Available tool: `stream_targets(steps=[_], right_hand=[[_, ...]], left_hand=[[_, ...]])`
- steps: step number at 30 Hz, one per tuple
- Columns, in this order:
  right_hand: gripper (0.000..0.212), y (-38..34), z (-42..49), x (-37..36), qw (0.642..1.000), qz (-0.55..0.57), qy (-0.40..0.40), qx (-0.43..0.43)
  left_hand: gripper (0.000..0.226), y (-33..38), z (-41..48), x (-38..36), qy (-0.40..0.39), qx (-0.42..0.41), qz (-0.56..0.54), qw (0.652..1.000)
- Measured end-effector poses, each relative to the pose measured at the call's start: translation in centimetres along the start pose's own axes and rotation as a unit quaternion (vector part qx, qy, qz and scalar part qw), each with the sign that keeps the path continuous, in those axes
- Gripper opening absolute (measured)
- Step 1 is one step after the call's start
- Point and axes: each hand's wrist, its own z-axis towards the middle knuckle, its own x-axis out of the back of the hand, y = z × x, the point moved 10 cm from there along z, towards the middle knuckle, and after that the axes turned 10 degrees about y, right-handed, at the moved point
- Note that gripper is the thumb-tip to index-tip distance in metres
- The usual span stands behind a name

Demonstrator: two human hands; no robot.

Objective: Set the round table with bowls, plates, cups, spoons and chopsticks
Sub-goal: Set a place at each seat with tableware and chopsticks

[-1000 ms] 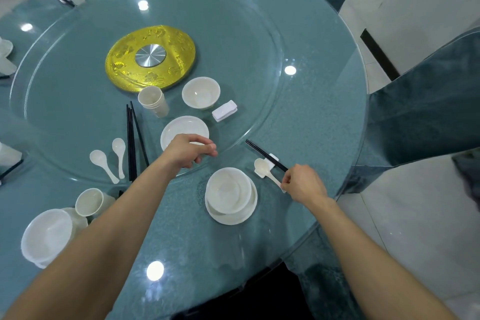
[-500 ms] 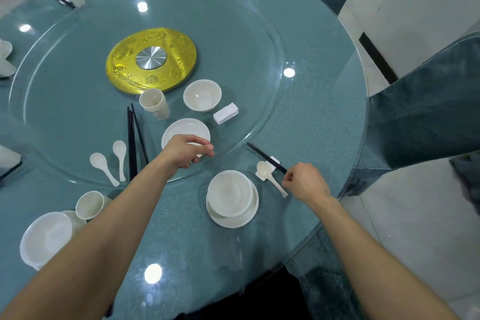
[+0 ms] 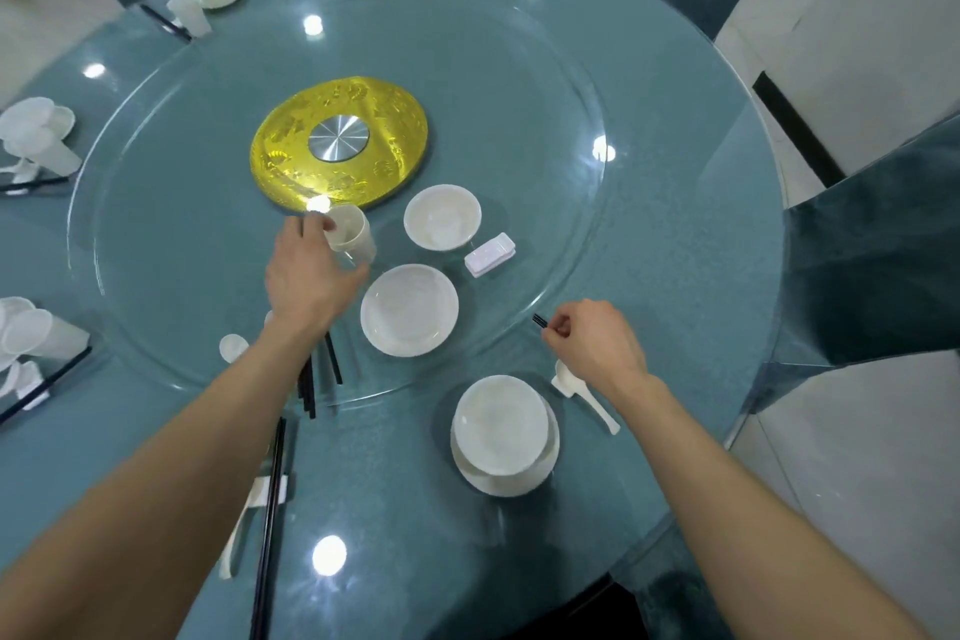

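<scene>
1. Left hand (image 3: 306,281) wraps the cup stack (image 3: 352,235) on the turntable (image 3: 519,83).
2. Hub (image 3: 340,140) lies just behind that grip.
3. Bowl (image 3: 442,217) sits right of the grip; rest (image 3: 490,255) right of the bowl.
4. Plate (image 3: 409,310) lies right of and nearer than the grip.
5. Loose chopsticks (image 3: 332,372) lie under the left wrist.
6. Right hand (image 3: 595,346) pinches the chopstick pair (image 3: 539,321) at the turntable's near edge.
7. Spoon (image 3: 584,395) lies under that grip; the bowl-on-plate set (image 3: 504,434) is to its left and nearer.

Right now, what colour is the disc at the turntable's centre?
Gold with a silver metal hub; the disc shows clearly in the head view.
</scene>
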Motion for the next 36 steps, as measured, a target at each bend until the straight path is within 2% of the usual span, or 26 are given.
stream_targets(steps=[3,6,10,14,17,19,21,23,25,27,29,32,34,36], right_hand=[[0.017,-2.1,0.9,-0.2,1.000,0.005,0.004,0.012],[0.017,-3.8,1.6,-0.8,1.000,0.005,-0.008,0.020],[0.018,-5.5,2.2,-2.0,0.999,0.004,-0.016,0.030],[0.018,-7.8,2.8,-3.0,0.997,0.016,-0.022,0.067],[0.038,-10.7,3.2,-3.0,0.991,0.037,-0.010,0.128],[0.061,-12.7,3.4,-2.6,0.986,0.057,0.011,0.159],[0.085,-14.5,3.8,-1.9,0.979,0.095,0.037,0.178],[0.099,-15.9,4.3,-1.0,0.971,0.132,0.058,0.188],[0.098,-16.8,4.9,-0.5,0.968,0.141,0.068,0.196],[0.086,-17.1,5.3,-0.4,0.968,0.125,0.072,0.204],[0.078,-16.4,5.5,-0.2,0.970,0.120,0.076,0.199],[0.071,-12.9,6.0,0.1,0.975,0.146,0.090,0.139],[0.065,-10.4,6.0,0.5,0.976,0.159,0.108,0.104],[0.062,-8.7,6.0,0.7,0.977,0.155,0.120,0.084]], left_hand=[[0.103,-1.2,2.6,-2.2,-0.037,-0.007,0.013,0.999],[0.113,-2.4,4.6,-5.0,-0.096,0.024,0.006,0.995],[0.104,-2.7,5.7,-7.0,-0.137,0.040,-0.019,0.990],[0.088,-2.7,5.9,-6.4,-0.112,0.055,-0.057,0.991],[0.073,-2.2,5.3,-4.2,-0.087,0.095,-0.151,0.980],[0.063,-1.2,4.7,-3.0,-0.104,0.117,-0.238,0.959],[0.056,0.7,3.8,-2.6,-0.165,0.125,-0.342,0.917],[0.052,3.2,2.5,-2.3,-0.234,0.104,-0.406,0.877],[0.048,5.2,1.5,-1.9,-0.281,0.075,-0.417,0.861],[0.046,6.0,1.1,-1.8,-0.300,0.066,-0.416,0.856],[0.045,5.7,1.5,-1.4,-0.289,0.072,-0.421,0.857],[0.047,3.6,3.5,-0.9,-0.227,0.103,-0.431,0.867],[0.053,1.7,4.8,-1.0,-0.171,0.106,-0.372,0.906],[0.064,0.1,5.6,-1.5,-0.121,0.094,-0.267,0.952]])
